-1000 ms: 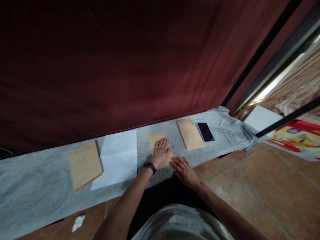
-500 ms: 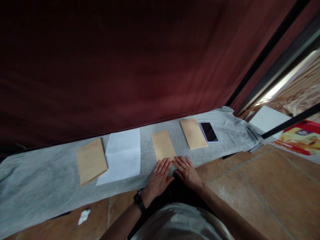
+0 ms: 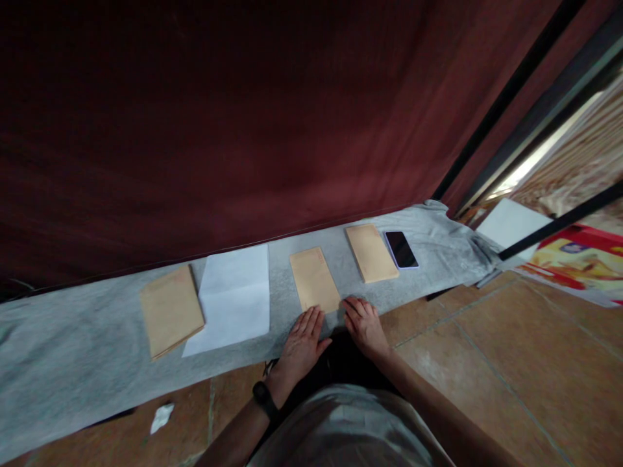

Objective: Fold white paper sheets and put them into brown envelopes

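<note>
A single brown paper envelope point(image 3: 315, 275) lies flat on the grey cloth. At its near edge rests my left hand point(image 3: 300, 347), fingers stretched out and tips on the paper. My right hand point(image 3: 365, 326) is by the envelope's near right corner, fingers slightly bent on the cloth and holding nothing. To the right lies a thick stack of brown envelopes point(image 3: 372, 253). Further left is a sheet of white paper point(image 3: 238, 298) with a crease across it. Another pile of brown envelopes point(image 3: 172, 311) overlaps the sheet's left side.
A phone point(image 3: 402, 250) lies right of the envelope stack. The narrow bench under the grey cloth point(image 3: 87, 344) runs along a dark red hanging cloth point(image 3: 243, 143). A black bar point(image 3: 559, 230) and a red printed box point(image 3: 579, 259) are at right. Crumpled white paper point(image 3: 161, 418) lies on the tiled floor.
My right hand has shifted right, off the envelope's near edge, and its fingers have bent. My left hand has drawn slightly left along that edge. The view has shifted slightly.
</note>
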{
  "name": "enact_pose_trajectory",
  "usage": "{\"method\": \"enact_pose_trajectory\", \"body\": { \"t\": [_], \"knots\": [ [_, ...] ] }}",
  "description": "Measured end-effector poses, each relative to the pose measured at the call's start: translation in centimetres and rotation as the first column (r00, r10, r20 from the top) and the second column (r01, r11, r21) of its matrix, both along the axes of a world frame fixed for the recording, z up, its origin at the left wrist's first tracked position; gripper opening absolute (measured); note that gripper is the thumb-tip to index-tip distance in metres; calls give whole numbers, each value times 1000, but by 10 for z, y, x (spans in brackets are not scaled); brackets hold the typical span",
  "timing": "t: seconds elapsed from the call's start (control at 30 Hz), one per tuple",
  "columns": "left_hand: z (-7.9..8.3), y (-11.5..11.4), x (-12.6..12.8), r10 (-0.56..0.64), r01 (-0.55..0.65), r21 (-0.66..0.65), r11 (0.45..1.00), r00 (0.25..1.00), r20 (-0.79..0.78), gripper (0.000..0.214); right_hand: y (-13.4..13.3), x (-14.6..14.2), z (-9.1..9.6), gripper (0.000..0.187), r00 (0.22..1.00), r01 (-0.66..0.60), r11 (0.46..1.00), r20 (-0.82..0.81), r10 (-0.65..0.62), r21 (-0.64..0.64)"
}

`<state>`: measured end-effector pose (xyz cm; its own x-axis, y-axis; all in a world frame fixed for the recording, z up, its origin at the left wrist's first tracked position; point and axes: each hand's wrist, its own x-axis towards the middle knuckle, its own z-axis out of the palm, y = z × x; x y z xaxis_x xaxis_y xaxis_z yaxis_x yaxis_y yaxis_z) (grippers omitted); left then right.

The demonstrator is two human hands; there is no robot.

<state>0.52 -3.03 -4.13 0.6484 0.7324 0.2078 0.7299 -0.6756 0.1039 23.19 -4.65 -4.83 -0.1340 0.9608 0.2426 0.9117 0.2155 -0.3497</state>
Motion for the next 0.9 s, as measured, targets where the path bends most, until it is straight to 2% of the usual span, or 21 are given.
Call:
{"method": "enact_pose_trajectory", "body": {
  "t": [0.1, 0.2, 0.23, 0.3, 0.37, 0.47, 0.53, 0.57, 0.6, 0.63, 0.7, 0.73, 0.77, 0.8, 0.83, 0.9],
  "knots": [
    [0, 4, 8, 41, -41, 4, 999, 999, 29, 50, 9, -10, -4, 39, 992, 119, 993, -42, -120, -12],
    [4, 9, 19, 89, -90, 4, 996, 996, 28, 43, 18, -18, -7, 35, 958, 140, 990, -254, -132, 16],
    [6, 10, 24, 112, -112, 5, 994, 993, 21, 41, 21, -20, -7, 33, 920, 140, 990, -371, -124, 16],
    [10, 13, 32, 166, -167, 16, 986, 986, 11, 36, 25, -22, -5, 29, 795, 120, 992, -596, -112, -27],
    [17, 18, 40, 224, -224, 24, 974, 975, 7, 36, 29, -26, 3, 26, 666, 68, 993, -737, -115, -94],
    [32, 27, 46, 303, -302, -46, 952, 952, 39, 39, 32, -35, 22, 27, 566, -28, 992, -820, -85, -122],
    [45, 35, 46, 394, -368, -174, 914, 905, 159, 32, 33, -39, 36, 28, 545, -73, 992, -837, -45, -101],
    [52, 39, 45, 458, -391, -268, 880, 847, 269, 26, 32, -41, 42, 30, 546, -77, 993, -837, -32, -89],
    [58, 42, 44, 530, -388, -384, 838, 746, 402, 23, 31, -41, 47, 31, 556, -71, 994, -831, -26, -79],
    [64, 44, 43, 601, -343, -508, 790, 594, 534, 25, 30, -40, 50, 32, 573, -58, 996, -819, -23, -69],
    [71, 45, 44, 701, -131, -691, 711, 202, 684, 32, 26, -37, 51, 35, 624, -10, 999, -781, -27, -43],
    [72, 43, 45, 731, -6, -731, 682, 16, 682, 34, 24, -34, 48, 36, 656, 14, 999, -754, -31, -28],
    [71, 40, 47, 757, 102, -751, 652, -134, 639, 36, 21, -32, 45, 37, 693, 34, 999, -720, -32, -12],
    [67, 36, 50, 781, 191, -761, 620, -245, 575, 36, 18, -31, 40, 38, 735, 45, 999, -677, -29, 7],
    [61, 31, 54, 805, 264, -769, 582, -323, 498, 34, 15, -29, 35, 40, 782, 46, 999, -623, -17, 30],
    [48, 20, 60, 855, 382, -787, 485, -397, 334, 28, 8, -28, 25, 43, 873, 6, 996, -487, 40, 91]
  ]
}}
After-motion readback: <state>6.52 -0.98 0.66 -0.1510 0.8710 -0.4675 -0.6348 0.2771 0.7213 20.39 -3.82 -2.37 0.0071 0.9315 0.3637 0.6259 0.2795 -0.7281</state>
